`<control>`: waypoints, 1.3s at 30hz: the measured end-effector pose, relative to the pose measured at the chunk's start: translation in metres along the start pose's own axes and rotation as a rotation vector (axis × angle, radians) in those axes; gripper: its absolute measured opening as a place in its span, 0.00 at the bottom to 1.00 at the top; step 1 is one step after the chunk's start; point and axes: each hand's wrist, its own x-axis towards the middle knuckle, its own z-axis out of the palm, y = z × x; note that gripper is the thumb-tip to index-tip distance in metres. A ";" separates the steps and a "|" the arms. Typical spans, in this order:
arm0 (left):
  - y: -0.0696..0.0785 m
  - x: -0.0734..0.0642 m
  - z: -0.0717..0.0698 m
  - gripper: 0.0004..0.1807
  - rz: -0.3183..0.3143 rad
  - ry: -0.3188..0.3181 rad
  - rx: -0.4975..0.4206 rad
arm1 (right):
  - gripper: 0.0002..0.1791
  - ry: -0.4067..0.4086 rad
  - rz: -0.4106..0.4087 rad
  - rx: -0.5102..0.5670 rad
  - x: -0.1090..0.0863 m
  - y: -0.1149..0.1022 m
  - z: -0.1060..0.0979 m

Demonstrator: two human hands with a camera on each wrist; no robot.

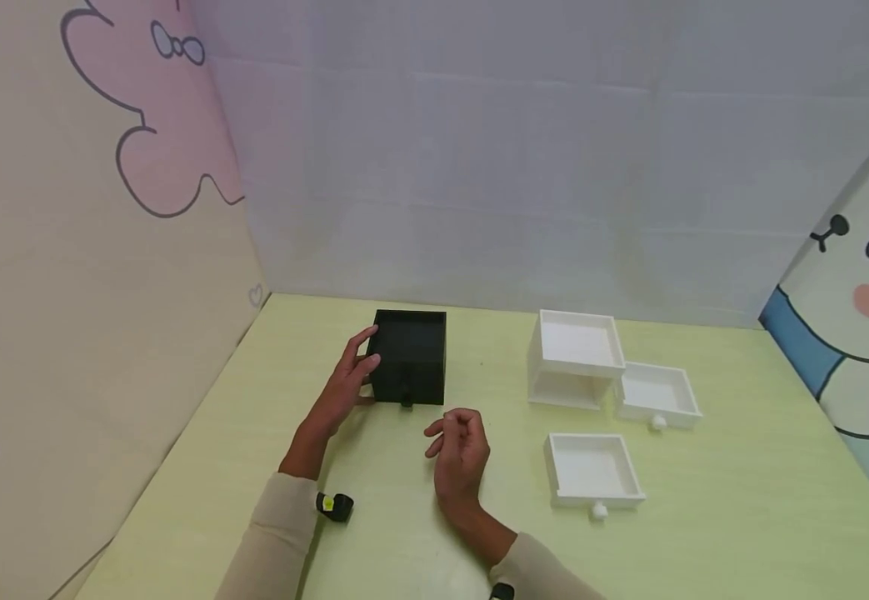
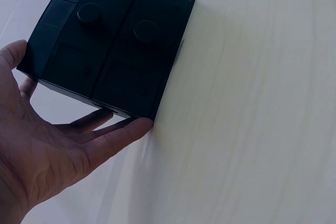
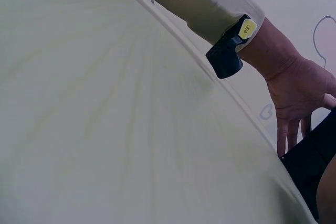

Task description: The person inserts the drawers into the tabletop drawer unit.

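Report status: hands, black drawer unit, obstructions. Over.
Left hand touching left side of black drawer unit, both drawers closed. Right hand in front, holding nothing. White unit, two loose drawers off right, nothing seen blocking.

Booth-like set — pale tabletop (image 1: 764,500), plain backdrop (image 1: 479,167), 2 cartoon-printed side panels (image 1: 67,292).

Black cabinet (image 1: 409,357) in all three views

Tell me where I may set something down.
Bare tabletop lies between the black drawer cabinet and the white cabinet, and right of the front white drawer and rear white drawer. Crowded: around the black drawer cabinet, where the left hand touches it and the right hand is near its front, and between white cabinet and rear white drawer.
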 end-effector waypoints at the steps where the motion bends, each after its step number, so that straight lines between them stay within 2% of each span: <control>1: 0.000 0.000 0.000 0.31 0.000 -0.001 -0.003 | 0.07 -0.008 0.004 -0.006 0.000 -0.001 -0.003; 9: -0.001 0.004 -0.002 0.31 0.019 -0.011 -0.001 | 0.07 -0.013 0.031 -0.024 0.003 -0.005 -0.022; 15: 0.001 0.009 -0.001 0.30 0.031 -0.014 -0.006 | 0.07 -0.005 0.020 -0.026 0.007 -0.007 -0.025; 19: 0.001 0.007 -0.001 0.31 0.015 -0.022 -0.011 | 0.07 0.001 0.038 -0.034 0.005 -0.007 -0.025; 27: -0.001 0.004 -0.001 0.31 0.022 -0.020 -0.005 | 0.09 -0.015 0.102 -0.020 -0.002 0.021 -0.029; 34: 0.001 0.001 0.001 0.31 0.016 -0.008 -0.002 | 0.09 -0.017 0.103 -0.027 -0.002 0.025 -0.030; 39: -0.025 0.009 -0.003 0.30 0.020 0.026 0.009 | 0.07 -0.034 0.109 -0.003 -0.002 0.025 -0.030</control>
